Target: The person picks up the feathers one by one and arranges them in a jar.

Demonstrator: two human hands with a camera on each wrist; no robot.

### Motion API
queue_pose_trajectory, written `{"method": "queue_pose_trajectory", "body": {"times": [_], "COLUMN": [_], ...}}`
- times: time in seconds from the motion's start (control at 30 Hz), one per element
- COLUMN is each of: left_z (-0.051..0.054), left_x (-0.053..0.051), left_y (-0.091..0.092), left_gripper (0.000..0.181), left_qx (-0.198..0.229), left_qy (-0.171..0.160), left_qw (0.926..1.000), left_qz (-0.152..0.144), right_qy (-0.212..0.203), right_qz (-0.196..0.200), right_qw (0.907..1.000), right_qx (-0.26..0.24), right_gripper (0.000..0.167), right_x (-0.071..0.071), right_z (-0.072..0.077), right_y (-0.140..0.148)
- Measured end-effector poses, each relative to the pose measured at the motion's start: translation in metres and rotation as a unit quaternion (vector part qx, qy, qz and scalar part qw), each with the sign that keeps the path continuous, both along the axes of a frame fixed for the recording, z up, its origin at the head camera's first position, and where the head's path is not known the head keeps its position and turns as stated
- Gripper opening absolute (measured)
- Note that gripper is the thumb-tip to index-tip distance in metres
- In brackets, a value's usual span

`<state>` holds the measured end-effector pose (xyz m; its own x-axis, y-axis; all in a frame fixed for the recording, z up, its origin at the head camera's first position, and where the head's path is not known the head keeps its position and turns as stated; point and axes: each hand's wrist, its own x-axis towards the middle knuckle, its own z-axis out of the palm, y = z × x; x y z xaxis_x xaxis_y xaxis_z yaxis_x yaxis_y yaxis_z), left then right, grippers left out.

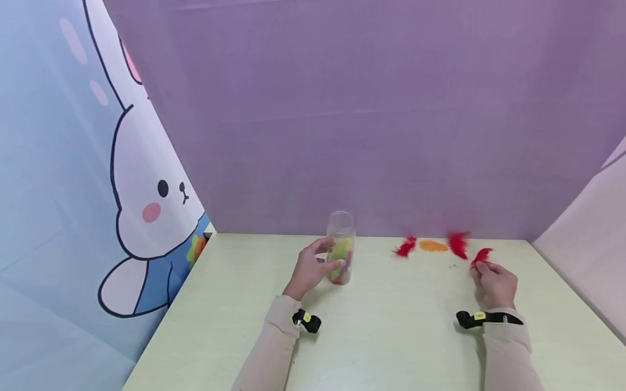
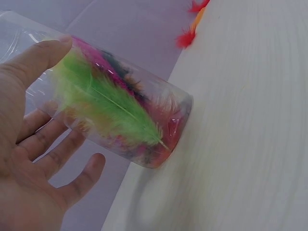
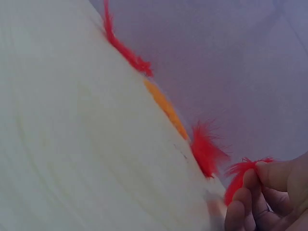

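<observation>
A clear jar [image 1: 340, 222] stands upright on the table, with green, pink and dark feathers [image 2: 103, 94] inside it. My left hand [image 1: 311, 267] holds the jar's side between thumb and fingers. Over at the right, my right hand [image 1: 498, 283] pinches a red feather [image 1: 482, 256] between thumb and fingertips. Just left of it lies another red feather [image 1: 458, 244], then an orange feather [image 1: 433, 246], then one more red feather [image 1: 405, 247], in a row near the table's back edge. The jar's top is out of the left wrist view.
The pale table [image 1: 381, 336] runs back to a purple cloth [image 1: 391, 119]. A blue cloth with a cartoon rabbit [image 1: 146, 217] hangs along the left side, and a pale cloth [image 1: 592, 239] along the right. Tiny dark bits [image 1: 452, 266] lie near the feathers.
</observation>
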<state>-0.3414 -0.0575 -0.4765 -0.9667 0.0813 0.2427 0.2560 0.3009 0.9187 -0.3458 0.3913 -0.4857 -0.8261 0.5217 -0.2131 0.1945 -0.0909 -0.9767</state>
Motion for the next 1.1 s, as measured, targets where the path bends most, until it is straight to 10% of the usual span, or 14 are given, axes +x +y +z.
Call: {"method": "queue_pose_trajectory", "body": {"times": [0.47, 1.1], "left_z": [-0.001, -0.003], "left_x": [0.001, 0.000], "left_y": [0.002, -0.001], "left_gripper": [0.067, 0.067], "left_qx": [0.007, 0.007], "left_qy": [-0.007, 0.003], "left_qw": [1.0000, 1.0000], "left_qz": [-0.003, -0.004], "right_qy": [0.087, 0.107], "right_qz": [0.061, 0.177], "right_qw": [0.9935, 0.9635], "right_qx": [-0.041, 0.170], "right_gripper": [0.016, 0.023], "right_x": [0.005, 0.023], "right_z": [0.043, 0.102], "right_y": [-0.012, -0.056]}}
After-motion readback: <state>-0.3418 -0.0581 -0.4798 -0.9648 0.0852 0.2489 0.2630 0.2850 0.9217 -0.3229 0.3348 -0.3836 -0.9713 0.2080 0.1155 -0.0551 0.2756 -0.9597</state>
